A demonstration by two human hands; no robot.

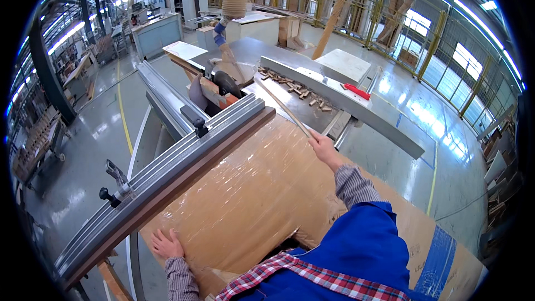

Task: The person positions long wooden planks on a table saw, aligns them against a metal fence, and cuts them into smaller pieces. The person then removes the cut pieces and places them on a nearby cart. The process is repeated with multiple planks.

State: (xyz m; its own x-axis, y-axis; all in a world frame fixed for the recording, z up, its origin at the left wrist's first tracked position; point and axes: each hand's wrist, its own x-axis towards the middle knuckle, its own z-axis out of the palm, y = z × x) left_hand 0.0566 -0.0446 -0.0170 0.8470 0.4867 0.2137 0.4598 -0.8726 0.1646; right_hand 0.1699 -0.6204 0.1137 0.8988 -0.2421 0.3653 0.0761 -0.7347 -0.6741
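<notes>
Cardboard-wrapped panel [251, 189] lies flat on saw tabletop [290, 56], against fence [167, 173]. Your left hand [166, 243] rests open, flat on edge at 7 o'clock. Your right hand [322, 147] grips thin wooden strip [284, 108] pointing to 11 o'clock, toward blade guard [225, 83]. Risk: strip touches blade, kicks back; panel slides under one-handed hold.

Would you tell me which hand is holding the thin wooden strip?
The right hand grips the thin wooden strip; the left hand lies flat on the wrapped board.

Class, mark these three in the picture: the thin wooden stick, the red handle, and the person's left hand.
thin wooden stick [281, 106], head view, mid-shaft.
red handle [356, 91], head view, its middle.
left hand [165, 243], head view, back of hand, flat on the wrapped panel [251, 189].
</notes>
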